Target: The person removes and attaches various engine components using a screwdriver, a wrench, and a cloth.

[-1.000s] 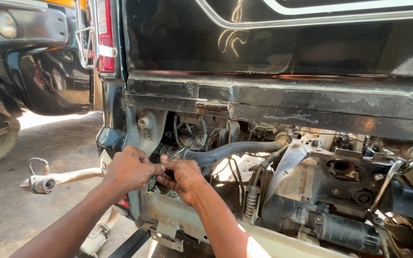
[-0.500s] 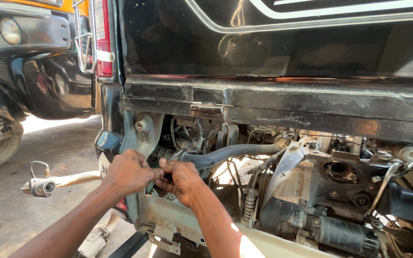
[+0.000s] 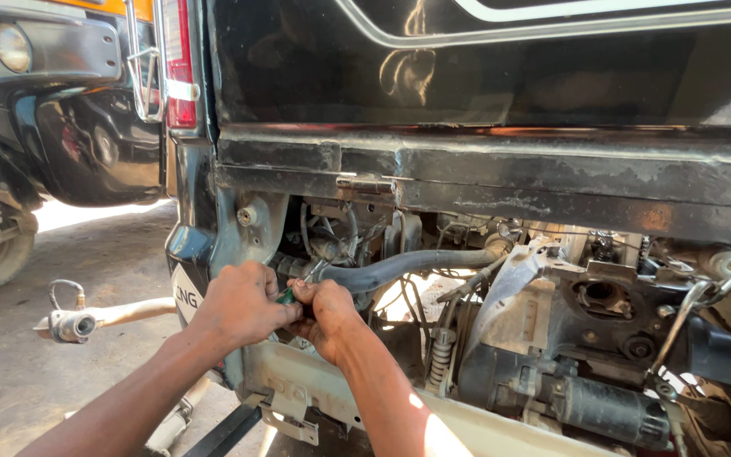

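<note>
Both hands [image 3: 285,306] grip a green-handled tool [image 3: 285,295] by the hose [image 3: 399,264]

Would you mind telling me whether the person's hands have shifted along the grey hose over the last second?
No: the left hand and right hand stay at the grey hose end, below the hinge.

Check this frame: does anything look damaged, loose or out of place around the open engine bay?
The black body panel above the bay is scuffed and rust-patched. A metal part lies on the ground at left. Both hands, left and right, pinch a green-handled tool by the grey hose.
</note>
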